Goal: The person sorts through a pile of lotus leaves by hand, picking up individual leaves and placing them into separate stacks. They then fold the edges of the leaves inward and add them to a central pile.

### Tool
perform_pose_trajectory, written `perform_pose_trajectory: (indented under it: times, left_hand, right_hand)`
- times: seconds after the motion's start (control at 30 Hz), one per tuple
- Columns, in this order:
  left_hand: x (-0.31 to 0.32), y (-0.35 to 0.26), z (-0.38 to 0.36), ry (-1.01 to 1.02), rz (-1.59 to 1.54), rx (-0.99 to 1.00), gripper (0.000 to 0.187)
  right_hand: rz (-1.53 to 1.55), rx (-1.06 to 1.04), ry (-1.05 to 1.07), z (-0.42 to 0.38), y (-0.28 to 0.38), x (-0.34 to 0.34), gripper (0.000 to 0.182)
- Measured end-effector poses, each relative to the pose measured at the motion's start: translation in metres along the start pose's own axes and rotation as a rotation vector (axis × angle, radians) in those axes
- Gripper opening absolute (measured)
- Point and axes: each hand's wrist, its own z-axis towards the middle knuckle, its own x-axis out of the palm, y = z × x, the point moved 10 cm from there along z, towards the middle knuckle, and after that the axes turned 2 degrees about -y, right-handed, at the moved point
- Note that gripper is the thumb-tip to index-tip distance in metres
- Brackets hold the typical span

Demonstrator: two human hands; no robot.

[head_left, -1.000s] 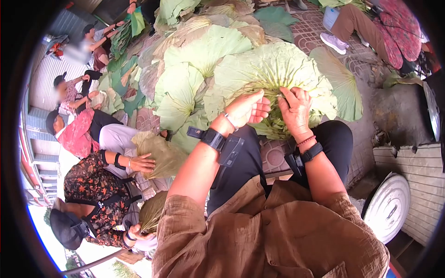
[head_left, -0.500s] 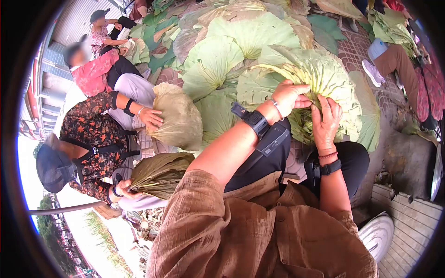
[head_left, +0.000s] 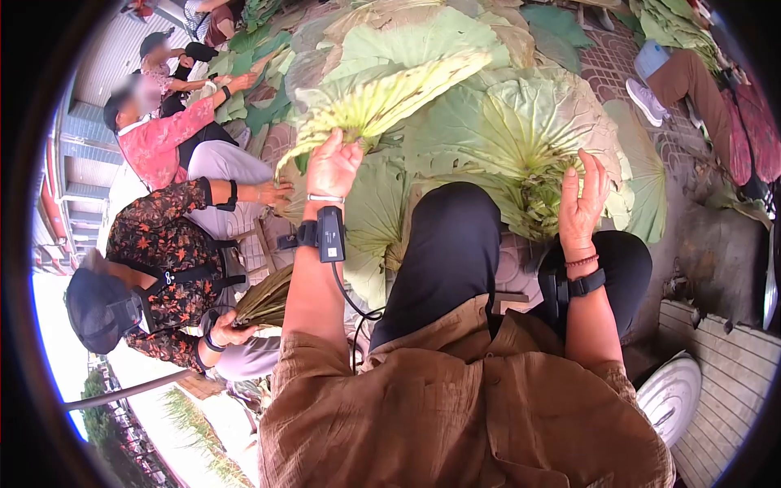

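My left hand [head_left: 333, 169] is closed on the base of a yellow-green lotus leaf [head_left: 399, 96], folded and browned along its edge, raised over the spread leaves at upper left. My right hand [head_left: 583, 199] is open beside a stack of pale green lotus leaves [head_left: 521, 126], its fingers upright and holding nothing. The gathered stem ends [head_left: 538, 199] of that stack lie just left of my right fingers. My knees are under the near edge of the stack.
Many dried lotus leaves [head_left: 366, 211] cover the paving. At left a co-worker in a leaf-print shirt [head_left: 163, 236] grips a brown leaf bundle [head_left: 268, 299]. More people sit behind. A person's leg [head_left: 691, 93] is at upper right, a round white lid [head_left: 671, 398] at lower right.
My left hand has moved left from the stack, carrying the yellow-green leaf. My right hand has let go and opened. The co-worker's large pale leaf has moved out of its earlier place.
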Motion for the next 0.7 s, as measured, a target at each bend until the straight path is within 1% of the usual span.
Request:
perform_pose_trajectory:
  times: [0.03,0.1,0.17,0.23,0.3,0.33,0.4,0.43,0.5,0.6,0.7]
  left_hand:
    - [-0.032,0.006,-0.002,-0.079,0.051,0.0,0.01]
    - [-0.085,0.029,-0.015,-0.226,0.048,-0.063,0.014]
    - [-0.157,0.061,-0.028,-0.445,0.064,-0.135,0.013]
    - [-0.206,0.098,-0.05,-0.616,-0.028,-0.193,0.013]
    - [-0.265,0.137,-0.067,-0.738,-0.051,-0.257,0.014]
    - [-0.282,0.158,-0.08,-0.762,-0.133,-0.304,0.014]
    - [-0.307,0.186,-0.103,-0.864,-0.071,-0.353,0.015]
    - [-0.319,0.198,-0.108,-0.865,-0.073,-0.354,0.015]
    - [-0.326,0.235,-0.117,-0.791,-0.193,-0.51,0.016]
    - [-0.321,0.253,-0.132,-0.731,-0.134,-0.625,0.014]
    - [-0.311,0.255,-0.143,-0.659,-0.025,-0.725,0.013]
  right_hand:
    - [0.002,-0.007,-0.005,0.0,0.0,0.0,0.033]
    - [-0.005,-0.026,-0.018,-0.001,0.001,0.001,0.033]
    - [-0.014,-0.024,-0.004,-0.003,-0.002,0.003,0.033]
    - [-0.025,-0.023,0.015,-0.006,-0.004,0.005,0.033]
    - [-0.017,-0.02,0.03,-0.007,-0.006,0.008,0.033]
    - [-0.019,-0.021,0.039,-0.008,-0.008,0.009,0.033]
    - [-0.013,-0.019,0.052,-0.009,-0.011,0.014,0.033]
    - [-0.014,-0.021,0.054,-0.009,-0.01,0.014,0.033]
    - [-0.031,-0.02,0.051,-0.01,-0.01,0.016,0.034]
    - [-0.051,-0.041,0.057,-0.011,-0.008,0.017,0.035]
    - [-0.028,-0.029,0.053,-0.01,-0.007,0.016,0.035]
